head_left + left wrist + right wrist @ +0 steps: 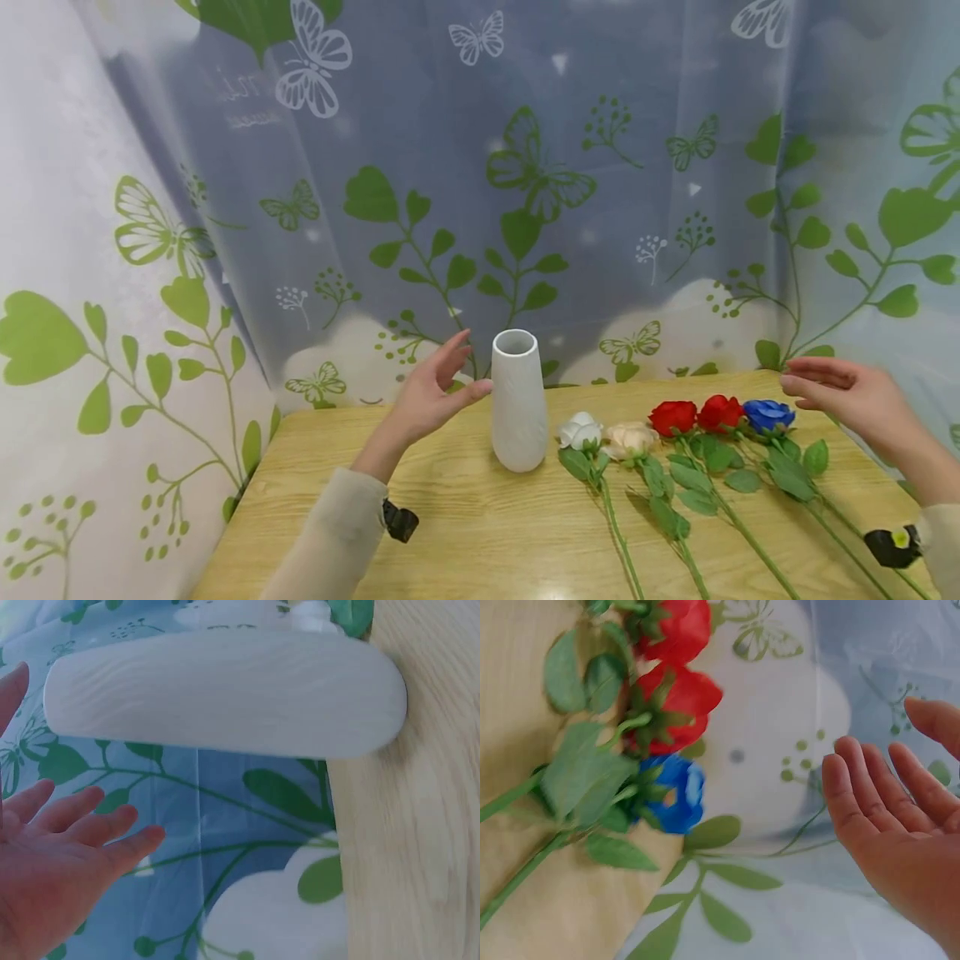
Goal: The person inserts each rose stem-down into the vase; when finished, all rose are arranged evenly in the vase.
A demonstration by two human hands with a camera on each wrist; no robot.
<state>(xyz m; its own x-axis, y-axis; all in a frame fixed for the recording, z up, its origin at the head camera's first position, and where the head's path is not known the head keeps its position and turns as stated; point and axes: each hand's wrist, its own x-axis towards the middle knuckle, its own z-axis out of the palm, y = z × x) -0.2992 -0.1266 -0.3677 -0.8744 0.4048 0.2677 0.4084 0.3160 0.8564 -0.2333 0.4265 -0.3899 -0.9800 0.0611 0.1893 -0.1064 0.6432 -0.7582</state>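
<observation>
A white vase stands upright on the wooden table, its mouth empty. Beside it on the left is my left hand, fingers spread and thumb close to the vase's upper side; in the left wrist view the palm faces up with a gap to the vase. My right hand hovers above the right end of the flower row, holding nothing, near the blue rose. Left of that lie two red roses, a cream rose and a white rose.
Green stems stretch from the blooms toward the table's front edge. A patterned curtain with butterflies and leaves hangs behind the wooden table and down both sides. A black wrist device sits at my left cuff, another at the right.
</observation>
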